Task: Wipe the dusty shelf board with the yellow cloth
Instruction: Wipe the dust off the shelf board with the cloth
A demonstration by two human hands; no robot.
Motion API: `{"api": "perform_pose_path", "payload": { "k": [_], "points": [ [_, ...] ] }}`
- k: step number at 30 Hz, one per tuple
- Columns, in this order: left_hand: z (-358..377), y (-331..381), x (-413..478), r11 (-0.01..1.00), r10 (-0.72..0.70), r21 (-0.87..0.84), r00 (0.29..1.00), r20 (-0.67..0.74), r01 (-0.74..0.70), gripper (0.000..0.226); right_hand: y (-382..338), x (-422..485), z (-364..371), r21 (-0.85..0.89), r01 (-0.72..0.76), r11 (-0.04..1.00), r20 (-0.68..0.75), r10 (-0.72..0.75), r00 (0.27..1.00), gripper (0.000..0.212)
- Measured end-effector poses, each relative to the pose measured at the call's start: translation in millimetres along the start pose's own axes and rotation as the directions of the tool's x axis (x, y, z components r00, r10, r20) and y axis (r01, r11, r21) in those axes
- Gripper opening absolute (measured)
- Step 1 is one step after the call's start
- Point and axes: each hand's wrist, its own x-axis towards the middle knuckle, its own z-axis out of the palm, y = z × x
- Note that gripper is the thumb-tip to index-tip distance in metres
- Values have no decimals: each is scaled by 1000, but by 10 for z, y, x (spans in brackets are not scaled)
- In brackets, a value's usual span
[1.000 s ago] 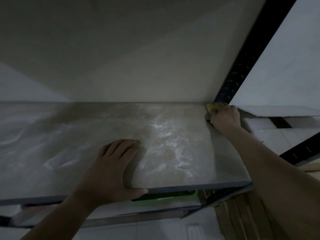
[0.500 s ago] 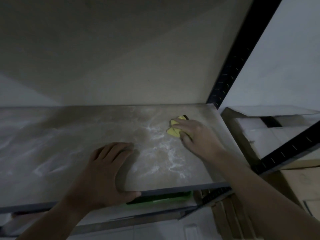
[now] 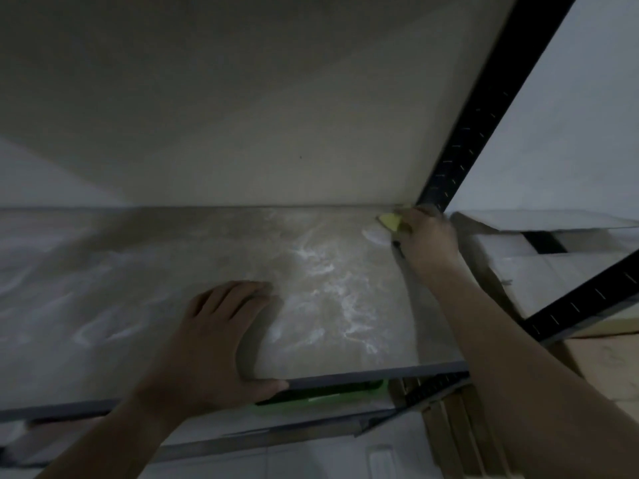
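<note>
Now we pinch the yellow cloth point(image 3: 390, 221) in our right hand point(image 3: 427, 242) beside the black upright point(image 3: 484, 115), left hand point(image 3: 214, 340) flat-fingered; the shelf board point(image 3: 138, 271) looks mostly dusty.

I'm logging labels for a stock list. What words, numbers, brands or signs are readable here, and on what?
None: no word, number or brand can be read in this dim view.
On the black rack post: only pale slot marks, no characters.
On the green item under the shelf board: a pale streak, too blurred to read.
On the yellow cloth: no print visible.
</note>
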Motion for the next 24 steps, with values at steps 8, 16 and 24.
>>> {"api": "perform_pose_path", "payload": {
  "k": [8, 16, 24],
  "points": [
    [-28, 22, -8, 1000, -3, -6, 1000, 2, 3, 112, -308, -212, -58, -104, 180, 978, 55, -175, 983, 39],
    [-37, 25, -18, 1000, -6, -1, 1000, 16, 6, 113, -237, -181, -276, 281, 55, 958, -69, -37, 997, 33],
    [-17, 26, -10, 1000, -1, 6, 1000, 19, 0, 113, -494, -239, 42, 5, 136, 991, 115, -136, 984, 42]
  ]
}}
